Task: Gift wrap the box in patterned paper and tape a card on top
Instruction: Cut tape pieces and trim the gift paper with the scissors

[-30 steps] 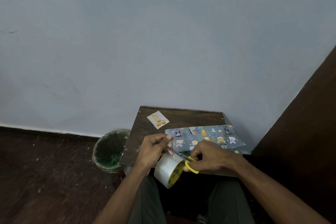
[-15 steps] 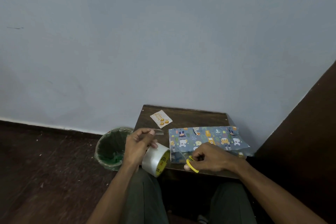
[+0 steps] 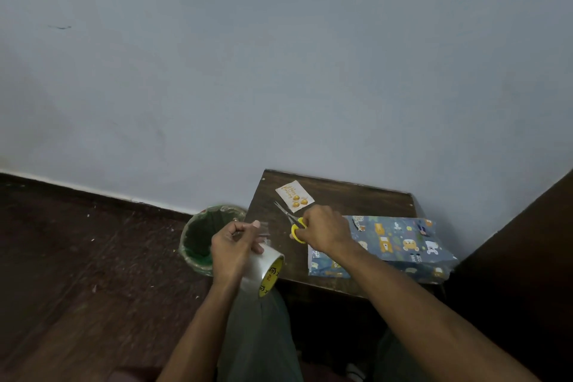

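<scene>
The box (image 3: 393, 242), wrapped in blue animal-pattern paper, lies on the right side of the small dark wooden table (image 3: 347, 195). A white card (image 3: 294, 196) with gold print lies near the table's back left. My left hand (image 3: 234, 250) holds the clear tape roll (image 3: 263, 271) off the table's left edge and pinches a cut strip of tape (image 3: 263, 231) between its fingertips. My right hand (image 3: 324, 231) grips yellow-handled scissors (image 3: 291, 220) just above the table, blades pointing toward the card.
A green-lined waste bin (image 3: 203, 237) stands on the dark floor left of the table. A pale wall runs behind the table and a dark panel rises at the right. My knees are under the table's front edge.
The tape strip has come free of the roll. My left hand moved left with roll and strip. My right hand carried the scissors away from the box toward the card.
</scene>
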